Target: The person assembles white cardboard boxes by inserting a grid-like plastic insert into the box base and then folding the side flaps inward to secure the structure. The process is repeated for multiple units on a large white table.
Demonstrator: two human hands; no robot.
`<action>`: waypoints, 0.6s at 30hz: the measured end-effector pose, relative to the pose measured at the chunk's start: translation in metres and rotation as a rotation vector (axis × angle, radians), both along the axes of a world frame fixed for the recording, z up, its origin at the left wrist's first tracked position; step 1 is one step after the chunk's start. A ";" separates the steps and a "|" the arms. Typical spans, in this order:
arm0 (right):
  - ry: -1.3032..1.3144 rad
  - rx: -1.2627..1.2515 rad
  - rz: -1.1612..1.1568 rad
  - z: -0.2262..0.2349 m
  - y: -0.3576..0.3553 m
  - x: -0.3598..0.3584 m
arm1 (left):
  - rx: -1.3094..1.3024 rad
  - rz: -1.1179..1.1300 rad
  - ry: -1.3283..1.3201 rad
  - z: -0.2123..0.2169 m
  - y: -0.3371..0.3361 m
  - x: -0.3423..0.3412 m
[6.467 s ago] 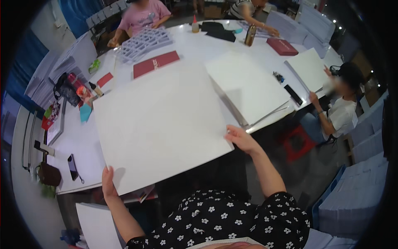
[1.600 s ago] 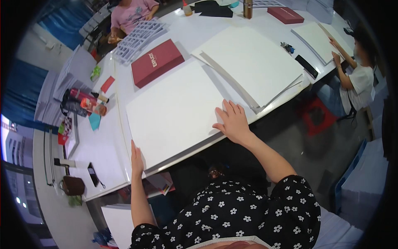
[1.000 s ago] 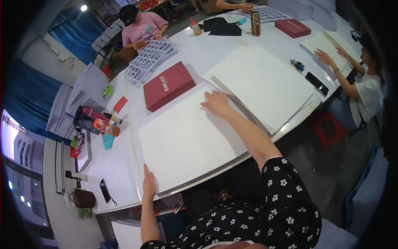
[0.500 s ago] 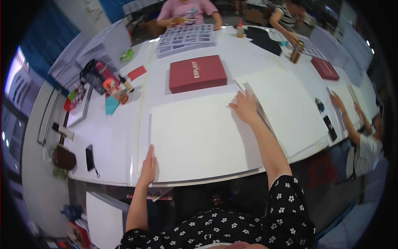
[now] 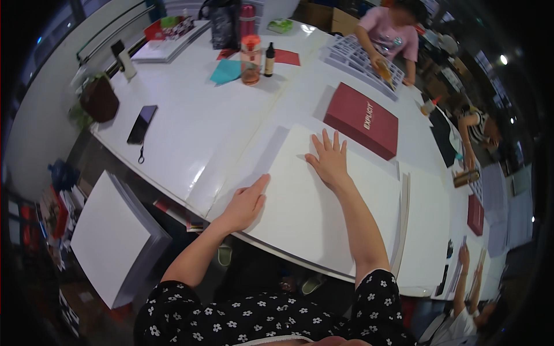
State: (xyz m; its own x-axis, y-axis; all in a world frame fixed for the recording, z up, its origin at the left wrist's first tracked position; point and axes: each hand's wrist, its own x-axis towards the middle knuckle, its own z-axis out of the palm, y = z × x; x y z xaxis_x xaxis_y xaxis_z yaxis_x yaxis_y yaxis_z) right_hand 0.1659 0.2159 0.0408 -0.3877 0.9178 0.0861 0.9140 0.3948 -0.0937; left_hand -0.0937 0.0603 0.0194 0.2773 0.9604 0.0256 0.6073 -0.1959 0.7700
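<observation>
A large white board or sheet [image 5: 323, 225] lies flat on the table before me. My left hand [image 5: 245, 206] rests along its left edge, index finger stretched out and thumb apart, holding nothing. My right hand [image 5: 330, 164] presses flat on the board near its far left part, fingers spread. Just beyond the board's far edge sits a closed dark red box [image 5: 360, 121] with light lettering on the lid. Whether the board is one sheet or several stacked cannot be told.
More white sheets [image 5: 427, 230] lie right of the board. On the left are a phone [image 5: 142, 124], an orange-capped bottle [image 5: 251, 63], a dropper bottle [image 5: 269, 60] and teal paper [image 5: 225, 71]. A stack of white boards [image 5: 112, 236] stands below the table. Across it, a person in pink handles a grid tray [image 5: 358, 63].
The view has turned to the left. My right hand has moved from the board's far right corner leftward across its surface. My left hand stays by the left edge.
</observation>
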 end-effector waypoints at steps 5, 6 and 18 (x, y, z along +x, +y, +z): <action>-0.018 0.030 0.046 -0.005 0.027 -0.044 | 0.005 0.007 -0.004 0.004 -0.001 0.001; -0.023 0.035 0.051 -0.005 0.028 -0.047 | 0.011 0.008 -0.006 0.005 -0.001 0.001; -0.089 -0.093 0.324 0.018 -0.123 -0.039 | -0.080 0.093 -0.112 -0.013 -0.004 -0.001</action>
State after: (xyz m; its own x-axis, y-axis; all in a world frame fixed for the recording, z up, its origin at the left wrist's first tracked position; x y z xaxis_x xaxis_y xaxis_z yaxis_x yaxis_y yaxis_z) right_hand 0.1269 0.0929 0.0583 -0.6621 0.7483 -0.0398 0.7490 0.6591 -0.0682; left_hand -0.0946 0.0568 0.0061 0.1870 0.9820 -0.0264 0.5295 -0.0782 0.8447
